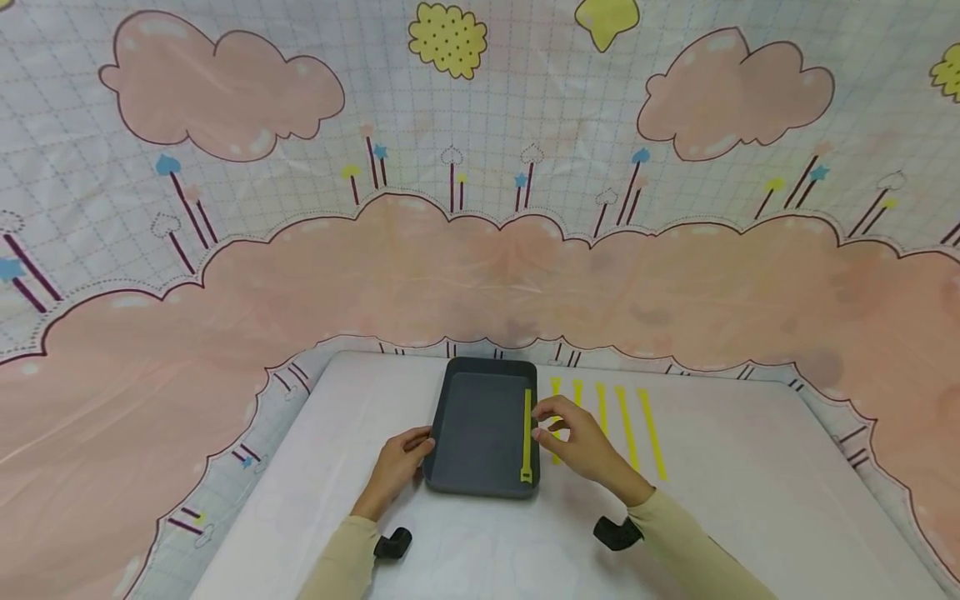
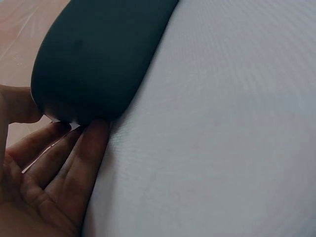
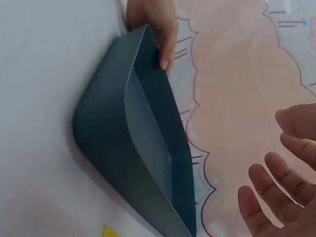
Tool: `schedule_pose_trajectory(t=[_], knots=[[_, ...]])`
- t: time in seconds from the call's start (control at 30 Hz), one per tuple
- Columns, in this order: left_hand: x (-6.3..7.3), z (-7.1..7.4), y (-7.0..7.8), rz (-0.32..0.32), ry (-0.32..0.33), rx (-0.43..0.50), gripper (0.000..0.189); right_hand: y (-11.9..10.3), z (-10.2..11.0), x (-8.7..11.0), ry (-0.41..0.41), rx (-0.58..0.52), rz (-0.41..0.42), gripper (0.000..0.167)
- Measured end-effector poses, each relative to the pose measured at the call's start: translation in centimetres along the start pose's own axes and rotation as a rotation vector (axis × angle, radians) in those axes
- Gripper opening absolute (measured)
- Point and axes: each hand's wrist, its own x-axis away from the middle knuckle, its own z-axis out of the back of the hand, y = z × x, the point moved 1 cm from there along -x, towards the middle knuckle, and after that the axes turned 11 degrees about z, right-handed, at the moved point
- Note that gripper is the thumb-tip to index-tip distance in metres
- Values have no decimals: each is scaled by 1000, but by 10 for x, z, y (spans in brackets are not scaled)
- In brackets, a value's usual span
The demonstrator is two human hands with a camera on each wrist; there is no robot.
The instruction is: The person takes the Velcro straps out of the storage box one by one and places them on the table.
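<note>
A dark grey tray (image 1: 483, 433) lies on the white table with one yellow cable tie (image 1: 527, 437) lengthwise along the inside of its right wall, slotted head toward the person. My left hand (image 1: 397, 468) holds the tray's left side near the front corner; in the left wrist view its fingers (image 2: 74, 168) press the outer wall, thumb at the far side. Over the tray's right rim hovers my right hand (image 1: 581, 437), fingers loosely bent and parted, with nothing between them. In the right wrist view those fingers (image 3: 276, 197) are apart from the tray.
Several more yellow cable ties (image 1: 628, 429) lie side by side on the table (image 1: 750, 475) to the right of the tray, partly behind the right hand. A patterned cloth (image 1: 480, 275) with clouds hangs behind the table and shows along its sides.
</note>
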Motion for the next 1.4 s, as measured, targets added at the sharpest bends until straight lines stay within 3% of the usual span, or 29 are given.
schedule_pose_trajectory(t=[0.33, 0.5, 0.77, 1.03, 1.4], knots=[[-1, -1, 2, -6, 8, -7, 36, 0, -8, -7, -140, 252, 26, 27], [-2, -2, 3, -4, 12, -1, 35, 0, -13, -10, -229, 412, 85, 27], [-4, -1, 4, -4, 14, -8, 36, 0, -19, -13, -309, 477, 137, 28], [-2, -1, 3, -7, 18, -18, 35, 4, -28, -16, -376, 615, 218, 32], [1, -2, 0, -14, 24, -17, 35, 15, -35, -19, -433, 756, 240, 32]])
